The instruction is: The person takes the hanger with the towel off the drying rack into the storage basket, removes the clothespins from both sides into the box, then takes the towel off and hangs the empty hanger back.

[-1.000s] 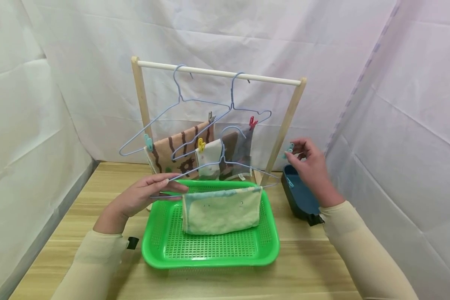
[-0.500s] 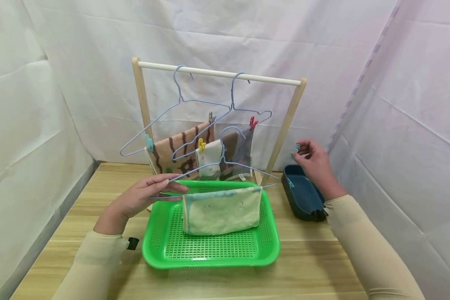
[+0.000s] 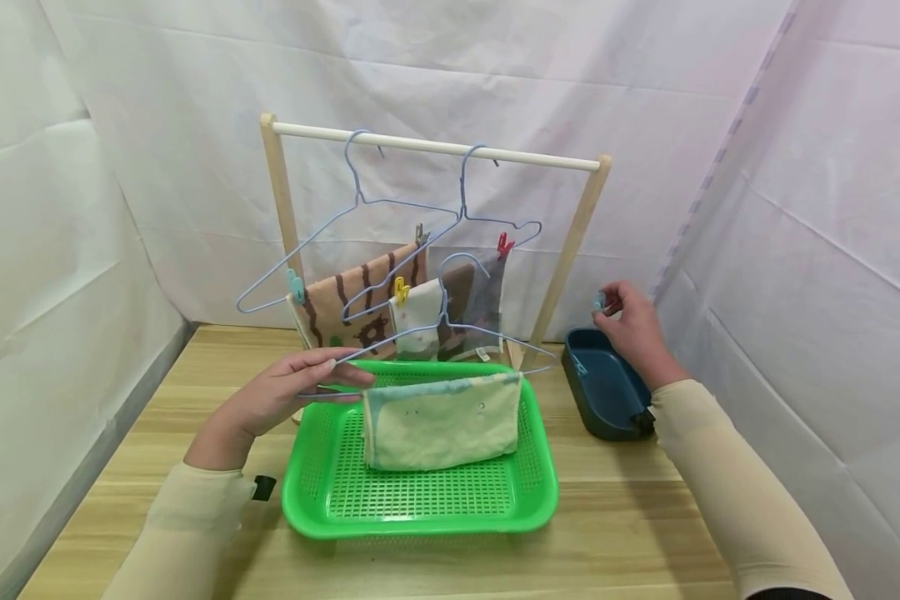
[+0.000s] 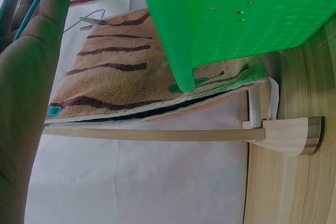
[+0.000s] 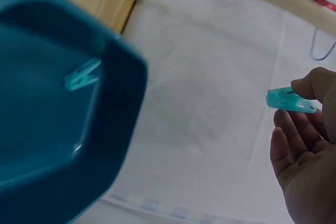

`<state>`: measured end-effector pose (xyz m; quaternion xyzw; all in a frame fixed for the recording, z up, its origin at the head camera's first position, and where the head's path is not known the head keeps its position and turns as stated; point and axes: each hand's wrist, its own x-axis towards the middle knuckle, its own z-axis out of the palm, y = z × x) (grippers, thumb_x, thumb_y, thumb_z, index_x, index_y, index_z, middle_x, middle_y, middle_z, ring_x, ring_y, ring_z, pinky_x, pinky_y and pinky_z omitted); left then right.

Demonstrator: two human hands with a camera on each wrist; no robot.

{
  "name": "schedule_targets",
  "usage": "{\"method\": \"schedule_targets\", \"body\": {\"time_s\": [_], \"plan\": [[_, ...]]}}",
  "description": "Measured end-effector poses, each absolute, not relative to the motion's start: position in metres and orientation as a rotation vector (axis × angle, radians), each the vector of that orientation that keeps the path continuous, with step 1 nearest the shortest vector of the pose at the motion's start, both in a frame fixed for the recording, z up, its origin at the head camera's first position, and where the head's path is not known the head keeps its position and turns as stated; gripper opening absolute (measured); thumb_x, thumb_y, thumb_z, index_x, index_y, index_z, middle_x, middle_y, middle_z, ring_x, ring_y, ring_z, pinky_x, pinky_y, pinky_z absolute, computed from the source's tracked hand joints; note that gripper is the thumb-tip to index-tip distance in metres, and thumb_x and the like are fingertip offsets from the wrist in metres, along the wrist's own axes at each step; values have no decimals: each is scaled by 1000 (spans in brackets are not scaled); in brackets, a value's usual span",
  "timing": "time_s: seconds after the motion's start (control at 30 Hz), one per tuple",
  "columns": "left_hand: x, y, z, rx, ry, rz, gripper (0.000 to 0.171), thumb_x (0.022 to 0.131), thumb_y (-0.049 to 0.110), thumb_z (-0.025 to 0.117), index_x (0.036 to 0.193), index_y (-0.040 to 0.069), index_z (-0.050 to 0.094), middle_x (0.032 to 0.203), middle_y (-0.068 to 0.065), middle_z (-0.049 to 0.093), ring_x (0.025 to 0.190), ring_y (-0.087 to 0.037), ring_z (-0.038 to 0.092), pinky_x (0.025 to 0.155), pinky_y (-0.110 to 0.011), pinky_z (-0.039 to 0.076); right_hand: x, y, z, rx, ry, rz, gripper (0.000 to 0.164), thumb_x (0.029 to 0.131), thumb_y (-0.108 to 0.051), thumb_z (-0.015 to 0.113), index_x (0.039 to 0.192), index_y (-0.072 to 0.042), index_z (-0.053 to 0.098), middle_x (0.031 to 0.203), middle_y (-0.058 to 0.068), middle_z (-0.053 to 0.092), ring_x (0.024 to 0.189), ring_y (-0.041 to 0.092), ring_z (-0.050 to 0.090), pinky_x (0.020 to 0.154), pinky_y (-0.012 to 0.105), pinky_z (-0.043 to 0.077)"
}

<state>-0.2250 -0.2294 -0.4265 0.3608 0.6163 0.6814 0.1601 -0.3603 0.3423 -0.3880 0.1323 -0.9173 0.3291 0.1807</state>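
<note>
My left hand point(image 3: 288, 387) holds a blue wire hanger point(image 3: 444, 318) by its left end, over a green plastic basket point(image 3: 420, 527). A pale yellow-green towel point(image 3: 442, 425) is folded over the hanger's bottom bar and hangs inside the basket's outline. Between thumb and fingers, my right hand point(image 3: 633, 329) pinches a light teal clothespin point(image 5: 289, 100), raised above the far end of a dark blue box point(image 3: 600, 400). A second teal clothespin point(image 5: 83, 75) lies in that box.
Behind the basket stands a wooden rack with a white rod point(image 3: 435, 146). Two hangers on it carry a brown-striped towel point(image 3: 360, 292) and a grey-white cloth point(image 3: 468, 308), clipped with clothespins such as the red one point(image 3: 504, 244). White curtains surround the table.
My right hand has moved a little to the right with the clothespin, which now sits deeper between the fingers. My left hand, the hanger and the towel stay about where they were.
</note>
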Motion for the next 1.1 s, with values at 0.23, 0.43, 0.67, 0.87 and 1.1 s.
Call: {"method": "schedule_targets", "body": {"time_s": [0.23, 0.43, 0.67, 0.87, 1.1], "plan": [[-227, -230, -430, 1037, 1767, 1946, 50, 121, 3, 31, 162, 16, 58, 145, -16, 72, 137, -32, 68, 112, -47, 58, -383, 367, -413, 295, -2806, 870, 37, 108, -12, 68, 138, 7, 55, 121, 29, 65, 108, 45, 67, 93, 63, 59], [-227, -229, -428, 1027, 1763, 1949, 50, 121, 4, 31, 162, 15, 56, 146, -17, 71, 138, -35, 67, 113, -47, 58, -405, 382, -434, 279, -2991, 701, 45, 110, -17, 68, 143, 10, 55, 123, 33, 65, 108, 48, 66, 92, 65, 56], [-226, -229, -428, 1006, 1786, 1942, 49, 121, 4, 31, 162, 15, 56, 146, -14, 72, 137, -34, 68, 113, -48, 58, -423, 387, -453, 374, -3142, 453, 36, 102, -11, 74, 129, 13, 65, 117, 32, 71, 104, 47, 68, 91, 64, 57], [-227, -229, -428, 1006, 1784, 1945, 50, 121, 4, 31, 162, 15, 56, 146, -14, 72, 137, -39, 67, 113, -48, 58, -427, 383, -457, 331, -3251, 412, 35, 99, -8, 76, 124, 14, 66, 114, 30, 71, 99, 43, 67, 90, 62, 58], [-227, -231, -430, 1020, 1802, 1940, 49, 121, 4, 31, 164, 11, 53, 147, -18, 70, 138, -33, 67, 113, -50, 57, -446, 389, -477, 211, -3353, 303, 20, 101, -6, 74, 111, 11, 68, 102, 24, 70, 91, 39, 66, 85, 55, 60]]}}
